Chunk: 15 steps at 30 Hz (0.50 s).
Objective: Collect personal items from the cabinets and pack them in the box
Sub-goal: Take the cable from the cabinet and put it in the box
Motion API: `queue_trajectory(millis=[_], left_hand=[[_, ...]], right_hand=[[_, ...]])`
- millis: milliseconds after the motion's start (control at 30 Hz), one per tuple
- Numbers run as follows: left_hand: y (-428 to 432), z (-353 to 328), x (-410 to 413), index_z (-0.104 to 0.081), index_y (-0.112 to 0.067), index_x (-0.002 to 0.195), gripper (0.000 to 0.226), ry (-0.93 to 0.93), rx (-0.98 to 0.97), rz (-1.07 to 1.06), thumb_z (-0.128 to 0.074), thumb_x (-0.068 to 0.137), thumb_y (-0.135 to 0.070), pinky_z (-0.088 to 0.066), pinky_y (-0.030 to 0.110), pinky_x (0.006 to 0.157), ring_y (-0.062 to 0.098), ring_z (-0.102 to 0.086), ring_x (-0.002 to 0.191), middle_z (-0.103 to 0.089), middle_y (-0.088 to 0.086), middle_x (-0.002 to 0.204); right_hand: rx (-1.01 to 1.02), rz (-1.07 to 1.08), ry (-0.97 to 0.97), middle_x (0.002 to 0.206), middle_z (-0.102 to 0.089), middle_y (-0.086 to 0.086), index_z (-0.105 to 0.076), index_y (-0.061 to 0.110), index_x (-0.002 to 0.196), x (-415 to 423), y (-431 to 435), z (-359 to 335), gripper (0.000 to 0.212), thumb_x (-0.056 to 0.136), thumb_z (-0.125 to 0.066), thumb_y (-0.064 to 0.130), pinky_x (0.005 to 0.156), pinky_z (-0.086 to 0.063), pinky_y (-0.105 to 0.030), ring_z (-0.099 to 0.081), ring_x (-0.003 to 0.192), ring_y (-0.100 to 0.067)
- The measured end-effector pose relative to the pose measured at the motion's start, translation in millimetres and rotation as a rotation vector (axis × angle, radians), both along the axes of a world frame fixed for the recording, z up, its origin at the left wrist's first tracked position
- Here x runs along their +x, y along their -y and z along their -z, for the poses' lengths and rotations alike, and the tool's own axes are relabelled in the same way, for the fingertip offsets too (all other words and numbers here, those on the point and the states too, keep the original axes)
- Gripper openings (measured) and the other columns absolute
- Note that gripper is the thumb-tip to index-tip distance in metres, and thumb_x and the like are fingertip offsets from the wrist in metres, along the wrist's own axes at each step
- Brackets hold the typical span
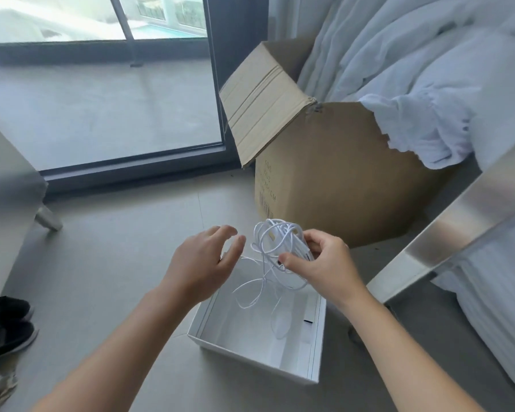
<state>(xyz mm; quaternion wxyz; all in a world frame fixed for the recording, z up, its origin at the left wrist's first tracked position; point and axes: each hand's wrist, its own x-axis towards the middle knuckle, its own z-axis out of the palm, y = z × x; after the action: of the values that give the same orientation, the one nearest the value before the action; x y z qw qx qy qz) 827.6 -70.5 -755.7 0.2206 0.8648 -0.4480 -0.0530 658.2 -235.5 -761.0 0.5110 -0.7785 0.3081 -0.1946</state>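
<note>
Loosely coiled, the white cable (pixel 280 239) is pinched in the right hand (pixel 324 266) above the white box (pixel 244 331); the left hand (pixel 202 263) is held open beside it, gripping nothing. Dangling loops could be snagged on the rim or left trailing outside if the bundle is released unevenly.

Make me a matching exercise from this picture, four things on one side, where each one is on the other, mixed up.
Things:
1 white cable
2 white box
3 cardboard box
4 black shoes

Places:
A under draped white bedding
B far left on the floor
C held in the right hand
D open, right below the cable

Pairs: 1-C, 2-D, 3-A, 4-B
</note>
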Motion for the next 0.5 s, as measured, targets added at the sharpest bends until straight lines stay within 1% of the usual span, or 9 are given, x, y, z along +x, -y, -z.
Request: queue_trajectory(millis=[133, 233, 300, 367, 400, 500], left_hand=[[-5.6, 9.5, 10.6, -0.057, -0.034, 0.109, 0.049, 0.056, 0.022, 0.009, -0.022, 0.093, -0.064, -0.048, 0.032, 0.076, 0.011, -0.063, 0.094, -0.065, -0.016, 0.108], [-18.1, 20.6, 17.6, -0.057, -0.035, 0.102, 0.049, -0.057, 0.03, -0.029, -0.021, 0.091, -0.066, -0.048, 0.032, 0.077, 0.006, -0.062, 0.09, -0.064, -0.019, 0.102], [-25.1, 29.1, 20.1, -0.058, -0.034, 0.102, 0.047, -0.095, 0.063, -0.033, -0.024, 0.092, -0.065, -0.049, 0.032, 0.078, 0.006, -0.062, 0.09, -0.064, -0.019, 0.102], [-28.7, 38.3, 21.8, -0.059, -0.034, 0.105, 0.046, -0.071, 0.11, 0.005, -0.026, 0.093, -0.063, -0.049, 0.033, 0.079, 0.006, -0.062, 0.091, -0.064, -0.018, 0.106], [-29.5, 43.4, 22.8, -0.058, -0.034, 0.107, 0.046, -0.048, 0.132, 0.033, -0.025, 0.094, -0.063, -0.049, 0.033, 0.08, 0.007, -0.062, 0.094, -0.064, -0.017, 0.108], [-28.2, 59.2, 26.3, -0.057, -0.034, 0.111, 0.048, 0.02, 0.175, 0.112, -0.024, 0.095, -0.063, -0.048, 0.033, 0.08, 0.012, -0.062, 0.099, -0.065, -0.014, 0.11]], right_hand=[[-0.027, -0.026, 0.008, 0.077, -0.077, 0.001, -0.072, 0.022, 0.085, 14.3, 6.1, 8.4, 0.037, 0.063, -0.081, 0.05, 0.072, -0.06, -0.052, -0.074, 0.076, -0.029], [-0.01, -0.05, 0.0, 0.079, -0.077, 0.001, -0.073, 0.021, 0.087, 19.7, 5.1, 16.6, 0.036, 0.063, -0.081, 0.047, 0.074, -0.06, -0.052, -0.074, 0.077, -0.028], [0.015, -0.078, -0.025, 0.081, -0.078, 0.002, -0.073, 0.02, 0.088, 23.5, 5.1, 24.1, 0.03, 0.068, -0.084, 0.039, 0.077, -0.06, -0.052, -0.075, 0.079, -0.026], [0.038, -0.127, -0.051, 0.083, -0.079, 0.003, -0.074, 0.02, 0.09, 29.1, 6.4, 34.5, 0.022, 0.074, -0.087, 0.028, 0.08, -0.061, -0.05, -0.076, 0.08, -0.022], [0.041, -0.152, -0.065, 0.084, -0.079, 0.003, -0.075, 0.02, 0.091, 32.2, 6.6, 40.8, 0.021, 0.075, -0.087, 0.026, 0.081, -0.061, -0.05, -0.076, 0.081, -0.023], [0.041, -0.179, -0.083, 0.086, -0.079, -0.001, -0.075, 0.02, 0.09, 39.3, 6.3, 65.6, 0.022, 0.073, -0.086, 0.028, 0.081, -0.06, -0.053, -0.075, 0.086, -0.03]])
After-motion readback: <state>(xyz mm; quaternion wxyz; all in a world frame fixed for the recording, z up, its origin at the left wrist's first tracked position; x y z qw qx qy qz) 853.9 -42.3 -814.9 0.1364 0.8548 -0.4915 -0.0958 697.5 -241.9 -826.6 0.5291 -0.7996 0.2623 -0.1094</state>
